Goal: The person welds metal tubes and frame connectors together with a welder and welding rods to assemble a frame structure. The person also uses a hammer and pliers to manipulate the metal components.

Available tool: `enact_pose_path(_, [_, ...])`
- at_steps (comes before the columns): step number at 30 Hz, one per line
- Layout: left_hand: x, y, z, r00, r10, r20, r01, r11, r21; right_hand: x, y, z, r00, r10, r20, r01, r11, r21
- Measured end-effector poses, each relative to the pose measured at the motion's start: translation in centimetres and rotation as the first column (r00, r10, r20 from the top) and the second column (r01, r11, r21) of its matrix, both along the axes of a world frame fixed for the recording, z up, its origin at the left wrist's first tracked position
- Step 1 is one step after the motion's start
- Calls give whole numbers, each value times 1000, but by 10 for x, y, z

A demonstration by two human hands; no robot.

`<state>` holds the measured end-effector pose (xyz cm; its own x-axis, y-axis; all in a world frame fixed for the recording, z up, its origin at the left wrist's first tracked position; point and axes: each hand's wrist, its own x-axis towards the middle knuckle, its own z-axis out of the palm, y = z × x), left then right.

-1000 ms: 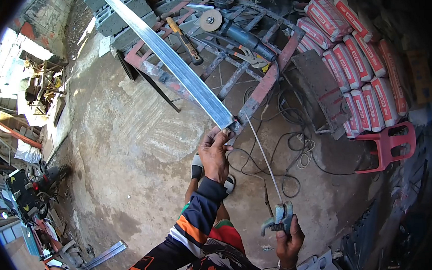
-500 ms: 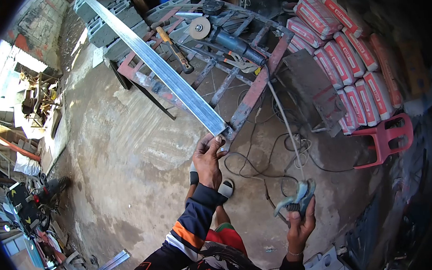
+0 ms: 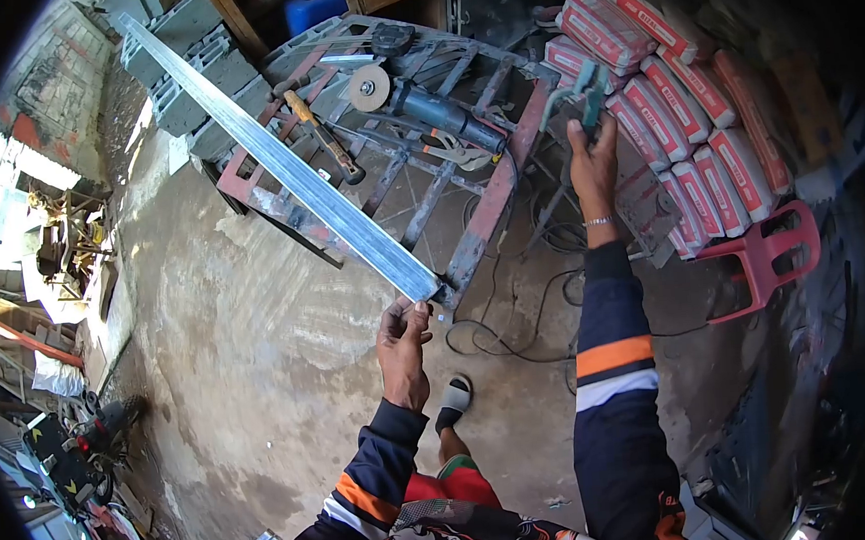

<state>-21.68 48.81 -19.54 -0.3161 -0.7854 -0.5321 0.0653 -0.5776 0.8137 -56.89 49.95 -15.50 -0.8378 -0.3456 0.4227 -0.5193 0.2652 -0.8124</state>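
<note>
My left hand (image 3: 404, 357) is closed at the near end of a long silvery metal bar (image 3: 296, 189), its thumb and fingers pinching the end. The bar lies slantwise across a rusty metal frame table (image 3: 489, 221) and reaches up toward the concrete blocks. My right hand (image 3: 594, 163) is raised beside the table's right side and wrapped round a teal welding electrode holder (image 3: 588, 88). On the table lie an angle grinder (image 3: 441, 109) with a round disc, a hammer with a wooden handle (image 3: 323, 137) and locking pliers (image 3: 456, 153).
Red and white bags (image 3: 682, 102) are stacked at the right, above a pink plastic chair (image 3: 783, 256). Grey concrete blocks (image 3: 209, 80) stand at the upper left. Black cables (image 3: 502, 335) trail over the floor. A motorcycle (image 3: 74, 446) stands at the lower left.
My right hand has swung up and forward with the electrode holder, from low at the right to beside the table. My left hand stays at the bar's end.
</note>
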Motion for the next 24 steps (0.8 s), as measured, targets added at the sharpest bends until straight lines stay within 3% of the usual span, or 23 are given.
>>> enact_pose_path(4, [6,-4,5,994,-75,-78,80,995,66,-35,-50,-24,998,36,-49,-34,999,37])
enact_pose_path(6, [6,-8,10,990,-115,-86,122,989,81,-48,-67,-36,998,35,50,-42,990,137])
enact_pose_path(8, [9,-10,14,976,-152,-158,188,952,243,-60,-71,-44,998,35,-60,-27,991,132])
enact_pose_path(12, [12,-21,9,962,-209,-175,246,942,229,-86,-58,-64,995,103,-7,-99,967,235])
enact_pose_path(14, [13,-23,11,971,-182,-157,217,944,249,-86,-48,-71,969,189,159,-207,973,100])
enact_pose_path(18, [15,-29,7,956,-158,-248,217,948,232,-88,-47,-74,964,178,196,-213,962,173])
enact_pose_path(21, [16,-33,8,951,-206,-231,252,948,193,-88,-50,-97,989,130,71,-137,985,108])
enact_pose_path(24, [17,-38,6,950,-219,-224,258,952,165,-83,-52,-109,974,144,173,-145,989,-7])
